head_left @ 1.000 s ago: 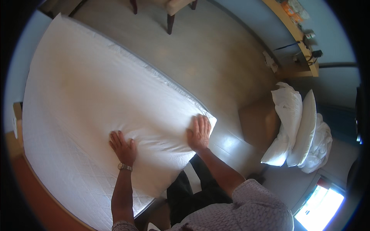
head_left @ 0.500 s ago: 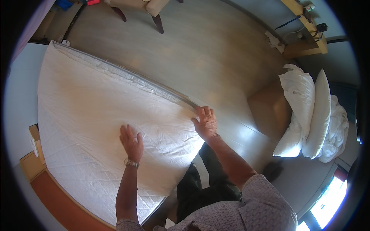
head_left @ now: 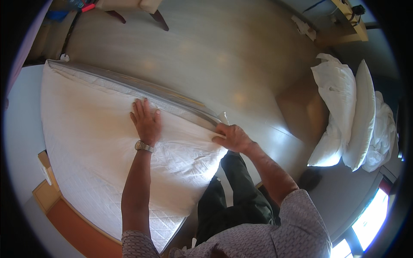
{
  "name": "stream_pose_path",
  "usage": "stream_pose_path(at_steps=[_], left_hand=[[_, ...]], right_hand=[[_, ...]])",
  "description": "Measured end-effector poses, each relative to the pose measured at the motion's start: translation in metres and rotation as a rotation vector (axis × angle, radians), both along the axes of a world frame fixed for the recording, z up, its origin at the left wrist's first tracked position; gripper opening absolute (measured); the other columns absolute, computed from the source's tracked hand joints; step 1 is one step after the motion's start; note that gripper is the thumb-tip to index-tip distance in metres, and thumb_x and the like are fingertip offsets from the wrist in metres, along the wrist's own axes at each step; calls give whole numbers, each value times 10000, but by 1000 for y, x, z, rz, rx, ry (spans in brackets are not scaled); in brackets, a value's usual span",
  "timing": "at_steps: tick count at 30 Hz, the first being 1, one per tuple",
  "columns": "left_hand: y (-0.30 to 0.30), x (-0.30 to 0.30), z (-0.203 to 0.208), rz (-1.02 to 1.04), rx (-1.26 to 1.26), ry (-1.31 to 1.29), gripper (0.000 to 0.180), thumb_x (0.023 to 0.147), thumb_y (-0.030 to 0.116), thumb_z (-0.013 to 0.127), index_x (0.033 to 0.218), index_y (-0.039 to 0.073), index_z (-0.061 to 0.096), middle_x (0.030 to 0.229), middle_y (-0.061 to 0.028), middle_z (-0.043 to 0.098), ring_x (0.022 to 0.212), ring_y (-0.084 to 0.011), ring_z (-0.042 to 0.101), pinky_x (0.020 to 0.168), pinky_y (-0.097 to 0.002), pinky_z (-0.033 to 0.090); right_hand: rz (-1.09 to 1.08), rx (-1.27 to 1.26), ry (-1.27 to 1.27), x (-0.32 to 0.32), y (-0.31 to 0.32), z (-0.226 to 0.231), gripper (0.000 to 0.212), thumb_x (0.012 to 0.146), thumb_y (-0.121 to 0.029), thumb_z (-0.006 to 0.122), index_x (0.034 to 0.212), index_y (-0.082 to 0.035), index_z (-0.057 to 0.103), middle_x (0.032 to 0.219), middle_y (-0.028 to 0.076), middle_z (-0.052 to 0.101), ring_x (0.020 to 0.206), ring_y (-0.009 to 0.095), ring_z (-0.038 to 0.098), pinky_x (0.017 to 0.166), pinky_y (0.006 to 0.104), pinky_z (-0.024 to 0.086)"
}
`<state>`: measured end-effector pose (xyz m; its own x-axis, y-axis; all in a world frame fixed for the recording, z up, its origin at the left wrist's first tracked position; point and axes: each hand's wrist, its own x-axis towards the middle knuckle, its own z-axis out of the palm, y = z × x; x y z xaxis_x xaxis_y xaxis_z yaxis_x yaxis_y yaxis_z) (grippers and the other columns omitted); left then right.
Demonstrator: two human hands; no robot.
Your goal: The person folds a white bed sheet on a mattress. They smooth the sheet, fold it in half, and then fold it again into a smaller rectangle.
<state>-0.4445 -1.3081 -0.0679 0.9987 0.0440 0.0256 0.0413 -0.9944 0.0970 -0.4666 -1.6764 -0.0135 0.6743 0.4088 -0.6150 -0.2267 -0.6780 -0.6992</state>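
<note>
A white sheet (head_left: 90, 103) lies over a quilted white mattress (head_left: 99, 202), whose far side shows a grey band along the edge (head_left: 163, 92). My left hand (head_left: 147, 122), with a metal watch on its wrist, rests flat and open on the sheet near that edge, fingers spread. At the mattress's right corner, my right hand (head_left: 234, 138) is closed on the sheet, its thumb toward the bed; its fingertips are partly hidden. Wrinkles (head_left: 189, 152) run through the sheet between the two hands. A small white flap (head_left: 223, 117) sticks up beyond the right hand.
White pillows (head_left: 335, 107) and bunched white bedding (head_left: 380, 133) are piled at the right, beside a brown box-like piece (head_left: 297, 112). A chair (head_left: 129, 5) stands on the grey floor (head_left: 241, 56) at the far side. An orange-brown headboard panel (head_left: 81, 223) borders the bed at lower left.
My left hand has slid away from me across the sheet toward the far edge. My right hand has turned and its fingers have closed at the corner. More of the mattress's side shows.
</note>
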Motion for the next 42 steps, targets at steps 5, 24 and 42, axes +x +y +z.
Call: stream_pose_path(at_steps=[5,24,42], left_hand=[[-1,3,-17,52,53,57,728,1061,437,525,1659,67,340,1739,-278,247,1625,-466,182,1272,-675,163],[-186,-230,3,-665,-269,183,508,953,211,721,1443,127,616,1565,-218,522,1503,-423,440,1191,-680,348],[65,-588,58,-601,-202,581,585,962,253,682,1475,4,550,1590,-272,470,1502,-472,412,1200,-691,320]], right_hand=[[142,-77,189,-16,-76,-42,407,913,-430,732,1119,-79,737,1086,170,774,1041,352,733,931,441,569],[-721,-52,-609,-111,27,-68,618,958,-79,703,1534,-59,482,1549,224,502,1420,436,518,1193,481,455],[-850,119,328,-564,269,-76,846,867,-447,853,1465,16,474,1266,280,684,1179,448,678,1011,486,551]])
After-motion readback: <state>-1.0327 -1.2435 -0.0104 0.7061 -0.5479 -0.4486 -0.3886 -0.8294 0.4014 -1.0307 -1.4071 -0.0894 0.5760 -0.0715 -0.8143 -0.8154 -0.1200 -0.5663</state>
